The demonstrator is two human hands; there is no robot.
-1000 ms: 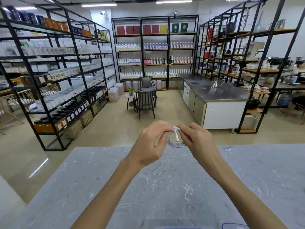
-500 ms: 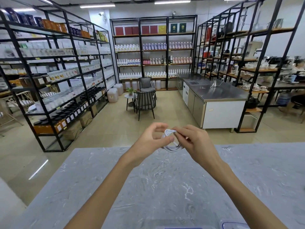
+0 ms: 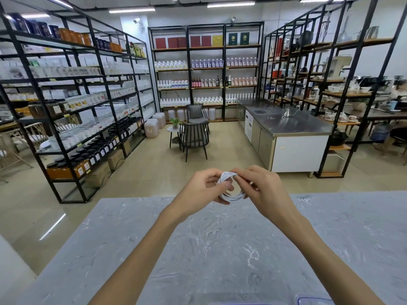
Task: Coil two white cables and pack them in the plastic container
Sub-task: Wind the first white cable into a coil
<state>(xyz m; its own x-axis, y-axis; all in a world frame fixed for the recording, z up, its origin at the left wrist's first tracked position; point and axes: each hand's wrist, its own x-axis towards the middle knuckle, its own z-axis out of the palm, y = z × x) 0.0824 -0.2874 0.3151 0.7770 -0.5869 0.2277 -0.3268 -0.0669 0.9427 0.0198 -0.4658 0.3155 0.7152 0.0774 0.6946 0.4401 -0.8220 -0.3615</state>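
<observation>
Coil of white cable (image 3: pixel 231 195) sits pinched between left hand (image 3: pixel 203 190) and right hand (image 3: pixel 263 190), well above the plastic container (image 3: pixel 312 301) by the right forearm.

Two bare hands were up, the left hand (image 3: pixel 201 189) and the right hand (image 3: pixel 263 190), with one coiled white cable (image 3: pixel 231 195) between them. One grey marble-patterned table (image 3: pixel 220 249), and one clear plastic container (image 3: pixel 312 301) corner at the bottom edge.

Bright, even | ceiling strip lights (image 3: pixel 131 10) | floor glare (image 3: pixel 52 225) | wide-angle edge bending | far shelves perhaps soft
</observation>
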